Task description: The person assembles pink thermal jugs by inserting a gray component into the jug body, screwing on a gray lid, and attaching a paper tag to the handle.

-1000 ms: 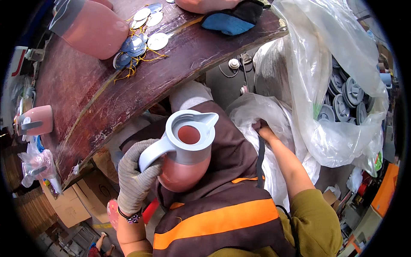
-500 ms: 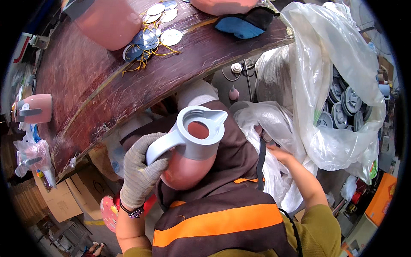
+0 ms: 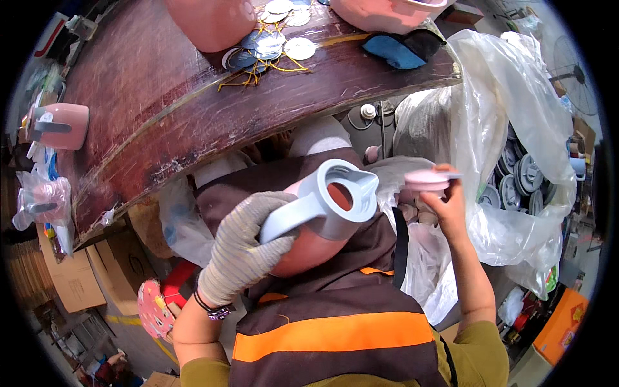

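My left hand point(image 3: 242, 251), in a striped knit work glove, is wrapped round the grey-blue handle of a pink jug point(image 3: 317, 248). The jug tilts over my lap, its grey-blue collar and spout turned to the right and its round mouth uncovered. Bare, my right hand point(image 3: 451, 209) pinches a pink round lid point(image 3: 425, 180) between thumb and fingers, apart from the jug and to its right. Below that lid, a clear plastic bag point(image 3: 433, 261) beside my lap has several similar pink pieces inside.
A worn dark-red table point(image 3: 187, 129) spans the front, bearing round tags point(image 3: 267, 44) on yellow strings, a blue-and-black cloth piece point(image 3: 400, 51) and pink vessels point(image 3: 216, 22). Grey lids point(image 3: 530, 173) fill a large clear bag at right. Cardboard boxes point(image 3: 71, 277) stand at lower left.
My right hand has come up from the clear bag and now holds a pink lid. The jug has moved right and tilted further right in my left hand. The view has shifted.
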